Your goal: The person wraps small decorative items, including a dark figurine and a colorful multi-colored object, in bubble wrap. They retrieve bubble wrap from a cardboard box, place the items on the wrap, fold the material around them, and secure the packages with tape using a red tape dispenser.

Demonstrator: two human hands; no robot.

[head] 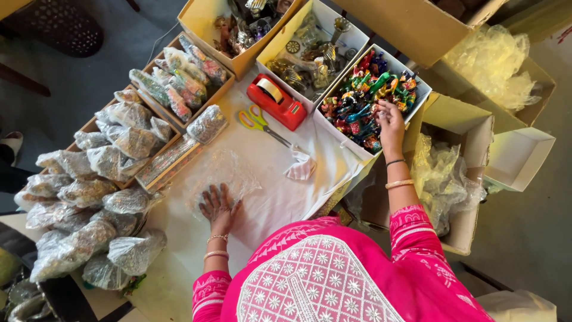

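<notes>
two hands show: the left hand point(219, 206) at 6 o'clock and the right hand point(390, 122) at 2 o'clock, with two bangles on each wrist. the worktop point(268, 173) carries one red tape dispenser point(276, 101), one pair of scissors point(262, 124) with yellow and green handles, one crumpled scrap of cloth point(301, 167) and one clear plastic bag point(223, 176) lying flat. three open boxes of small trinkets sit from 12 to 1 o'clock: one yellow box point(202, 24), one of metal pieces point(316, 48), one of coloured figurines point(366, 95); the pieces inside are too many to count. wrapped bundles point(89, 197) at 9 o'clock number roughly two dozen. one empty white box point(518, 156) sits at 3 o'clock.
</notes>
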